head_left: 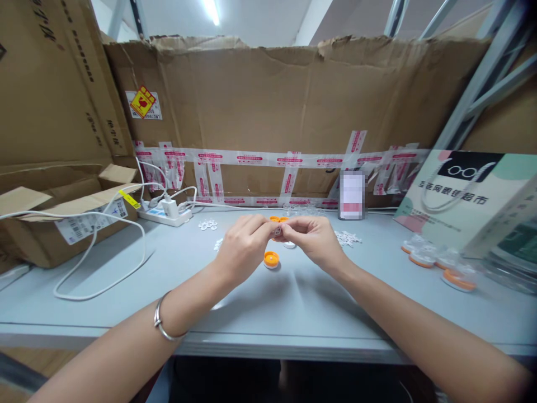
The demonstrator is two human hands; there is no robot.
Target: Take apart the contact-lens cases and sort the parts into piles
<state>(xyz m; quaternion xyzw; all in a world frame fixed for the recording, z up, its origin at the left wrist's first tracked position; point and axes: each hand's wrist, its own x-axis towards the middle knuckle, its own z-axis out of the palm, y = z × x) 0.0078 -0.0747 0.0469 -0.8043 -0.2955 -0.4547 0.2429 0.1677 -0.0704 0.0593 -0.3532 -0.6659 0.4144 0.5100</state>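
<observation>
My left hand point(247, 243) and my right hand point(314, 238) meet over the middle of the table, fingertips pinched together. Between them is a small whitish piece point(277, 230), mostly covered by the fingers, so its kind does not show. Just below the hands, a round orange cap with a white base point(271, 259) lies on the table, its hollow side up. More orange round parts point(279, 219) sit behind the fingertips, partly hidden. A white disc point(289, 245) lies under my right fingers. Small white pieces form a pile point(348, 239) to the right, and white discs point(207, 225) lie to the left.
At the left stand an open cardboard box point(54, 240) and a power strip point(168, 215) with a looping white cable point(100, 298). A phone point(351, 196) leans against the cardboard wall point(268, 101). Orange-and-white assemblies point(459, 280) and a paper bag point(457, 196) are at the right.
</observation>
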